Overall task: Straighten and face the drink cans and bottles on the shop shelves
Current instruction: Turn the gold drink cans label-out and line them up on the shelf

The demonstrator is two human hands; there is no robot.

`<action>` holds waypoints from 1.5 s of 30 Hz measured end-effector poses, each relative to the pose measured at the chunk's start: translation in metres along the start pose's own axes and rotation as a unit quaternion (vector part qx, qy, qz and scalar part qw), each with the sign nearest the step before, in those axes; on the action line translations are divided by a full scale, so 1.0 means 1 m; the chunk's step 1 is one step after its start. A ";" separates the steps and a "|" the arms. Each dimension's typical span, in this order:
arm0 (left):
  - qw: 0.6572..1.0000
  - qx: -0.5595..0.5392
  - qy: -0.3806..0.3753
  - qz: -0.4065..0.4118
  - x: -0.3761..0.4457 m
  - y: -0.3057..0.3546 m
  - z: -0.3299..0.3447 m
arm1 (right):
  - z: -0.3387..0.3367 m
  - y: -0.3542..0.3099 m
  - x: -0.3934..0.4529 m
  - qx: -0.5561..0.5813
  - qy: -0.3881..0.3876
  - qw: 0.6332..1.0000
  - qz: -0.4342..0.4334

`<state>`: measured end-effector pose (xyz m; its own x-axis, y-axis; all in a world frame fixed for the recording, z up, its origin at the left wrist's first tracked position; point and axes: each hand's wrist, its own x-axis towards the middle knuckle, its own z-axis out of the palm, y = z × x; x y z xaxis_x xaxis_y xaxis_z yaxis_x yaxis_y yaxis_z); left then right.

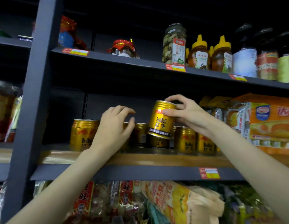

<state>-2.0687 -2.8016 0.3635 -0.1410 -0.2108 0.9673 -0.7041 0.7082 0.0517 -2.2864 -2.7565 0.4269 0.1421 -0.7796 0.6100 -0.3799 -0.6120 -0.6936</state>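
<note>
Head view, looking up at dark shop shelving: the right hand [185, 115], right of frame centre, pinches a gold Red Bull can [162, 120] near its top, thumb across the front and fingers curled over the rim. This lifted can is tilted, its top leaning right, and it hangs clear above the row of gold cans [187, 139] standing on the middle shelf [140, 160], with its label toward the camera. Directly under it stands another can, darker in shadow.

Left of centre, the left hand [114, 125] has its fingers loosely curled and spread, reaching in among the cans; it covers at least one of them, and I cannot tell whether it touches or grips any. The leftmost can [83, 135] stands a little apart from the rest, logo forward.

My judgement is that the held can is about to be set into the row, and the risks sit there. The grip is a light pinch high on a smooth metal can, so it could slip or swing as it comes down. Lowered at this tilt, its base could catch the rim of the can beneath or knock a neighbour, and the cans stand close enough to topple one another. The left hand, working partly out of sight behind its own wrist, could nudge a can backward or off its facing. An orange boxed pack [269, 120] crowds the row at the right, leaving little room to shift cans that way.
</note>
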 end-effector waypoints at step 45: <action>0.948 -0.313 -0.013 0.054 -0.008 0.068 -0.011 | 0.022 0.011 -0.051 0.428 -0.001 0.892 0.149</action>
<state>-2.1080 -2.7449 0.3622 -0.2109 -0.1257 0.9694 -0.1347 0.9860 0.0985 -2.2774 -2.7268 0.3796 0.1536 -0.9240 0.3503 0.4346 -0.2552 -0.8637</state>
